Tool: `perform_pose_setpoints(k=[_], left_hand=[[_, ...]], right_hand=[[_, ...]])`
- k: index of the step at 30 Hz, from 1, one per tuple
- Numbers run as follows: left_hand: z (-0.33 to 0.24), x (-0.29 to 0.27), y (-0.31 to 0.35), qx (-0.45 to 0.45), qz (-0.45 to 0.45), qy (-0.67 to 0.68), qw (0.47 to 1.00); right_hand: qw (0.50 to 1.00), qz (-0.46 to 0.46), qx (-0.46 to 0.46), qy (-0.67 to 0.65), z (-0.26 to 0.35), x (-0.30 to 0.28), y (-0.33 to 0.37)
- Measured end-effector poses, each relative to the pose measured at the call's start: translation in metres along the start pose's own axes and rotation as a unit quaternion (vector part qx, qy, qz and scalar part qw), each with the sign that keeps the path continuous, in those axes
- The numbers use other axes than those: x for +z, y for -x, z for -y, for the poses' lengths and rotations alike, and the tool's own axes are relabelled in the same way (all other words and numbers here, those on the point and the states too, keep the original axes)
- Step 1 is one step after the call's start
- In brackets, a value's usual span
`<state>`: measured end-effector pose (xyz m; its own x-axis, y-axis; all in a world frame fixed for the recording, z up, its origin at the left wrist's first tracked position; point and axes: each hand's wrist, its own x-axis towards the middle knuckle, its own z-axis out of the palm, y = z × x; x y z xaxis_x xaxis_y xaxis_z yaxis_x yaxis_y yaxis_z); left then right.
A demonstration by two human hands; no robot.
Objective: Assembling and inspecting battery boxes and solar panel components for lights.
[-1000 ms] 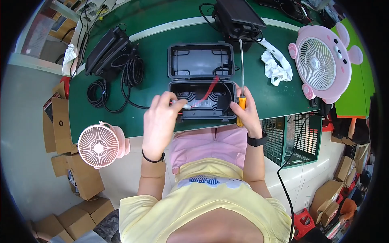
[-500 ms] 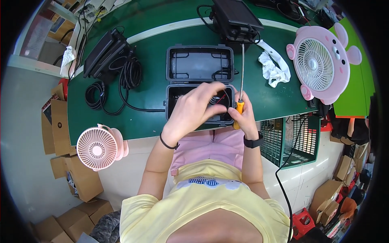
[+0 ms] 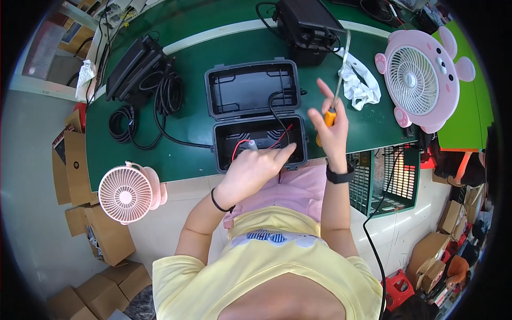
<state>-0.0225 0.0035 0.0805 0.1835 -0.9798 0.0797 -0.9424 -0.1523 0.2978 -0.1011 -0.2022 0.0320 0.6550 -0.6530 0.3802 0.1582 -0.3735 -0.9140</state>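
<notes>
An open dark grey plastic box (image 3: 218, 152) lies on the table before me, its lid (image 3: 250, 88) tipped back on the far side. Over the near wall of the box is my left hand (image 3: 255, 169), with a finger stretched to the right; its underside is hidden. Beside that hand, a white connector (image 3: 253, 144) with a red wire (image 3: 238, 145) shows inside the box. A black cable (image 3: 274, 109) arches from the lid area into it. Right of the box, my right hand (image 3: 335, 133) holds a screwdriver (image 3: 329, 117) by its orange handle, shaft pointing away, some fingers raised.
Black cases (image 3: 140, 69) with coiled cable (image 3: 169, 96) stand at the left, and another black case (image 3: 309, 32) at the back. White crumpled material (image 3: 360, 85) lies near a pink animal-shaped fan (image 3: 416, 80). A smaller pink fan (image 3: 126, 194) is at the front left; a green crate (image 3: 394, 184) is below.
My right hand has moved right, away from the box, with the screwdriver. My left hand has lowered onto the near side of the box, which has shifted slightly left and turned.
</notes>
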Motion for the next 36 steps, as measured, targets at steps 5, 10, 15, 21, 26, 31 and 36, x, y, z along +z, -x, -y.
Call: perform_pose_setpoints(k=[5,10,15,21,26,31,36], left_hand=[[-0.009,0.017,0.018,0.048,-0.08,-0.043,0.995],[-0.012,0.02,0.018,0.018,-0.066,-0.025,0.997],[-0.002,0.009,0.009,-0.012,0.003,0.042,0.999],[0.014,0.003,-0.015,-0.028,-0.129,0.065,0.989],[0.025,-0.009,0.013,0.014,-0.344,0.037,0.938],[0.051,-0.006,0.056,-0.057,-0.331,-0.011,0.942],[0.056,-0.002,0.063,-0.068,-0.288,-0.013,0.955]], right_hand=[[0.994,0.042,0.014,-0.104,0.019,0.014,-0.031],[0.991,0.064,-0.049,-0.108,0.036,0.015,-0.038],[0.996,-0.009,-0.048,-0.077,0.057,0.021,-0.018],[0.992,-0.087,-0.087,-0.037,0.051,0.042,-0.001],[0.99,-0.094,-0.106,-0.017,0.049,0.043,-0.003],[0.988,-0.097,-0.119,-0.005,0.051,0.045,-0.012],[0.993,-0.089,-0.084,0.001,0.054,0.045,-0.018]])
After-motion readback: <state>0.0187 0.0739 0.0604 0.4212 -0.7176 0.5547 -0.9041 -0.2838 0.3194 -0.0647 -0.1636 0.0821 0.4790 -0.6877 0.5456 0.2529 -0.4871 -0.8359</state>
